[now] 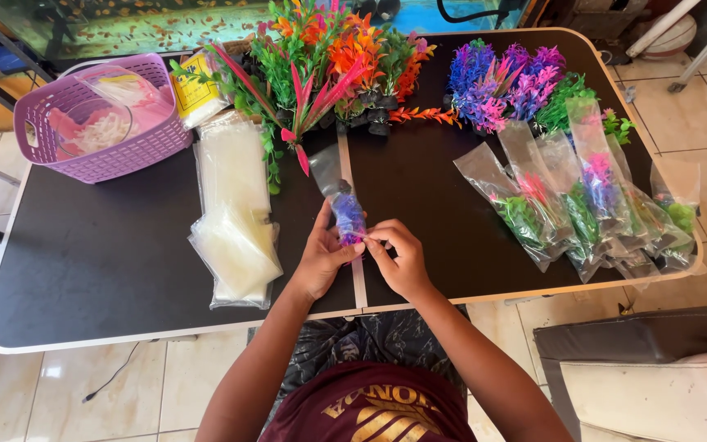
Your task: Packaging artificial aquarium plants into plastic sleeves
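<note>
Where the black tabletop point(108, 254) runs out to its pale rounded rim, plenty of bare matte surface at the near left and across the middle right, with tiled floor beyond the edges on three sides. Split down the centre by a pale seam, just under the hands. Crowding the far edge, a bushy bank of plastic aquarium plants point(329, 57) in green, orange and red, spiky and leafy, then a purple and pink clump point(501, 78) to its right. At the far left corner, a lilac plastic basket point(104, 119) with a perforated wall, its rim close to the table's edge. Fanned along the right side, a row of filled clear bags point(583, 205), glossy and crinkled, each with a coloured plant inside, the last ones nearly over the rim. Left of centre, a slippery stack of empty clear bags point(235, 221) (flat, slightly slumped toward the near edge). Near the front edge at the seam, left hand point(321, 258) and right hand point(398, 258) side by side, fingertips of both pinched together on the lower end of a narrow clear bag with a purple plant point(345, 214), upper end slanting away toward the plants.
</note>
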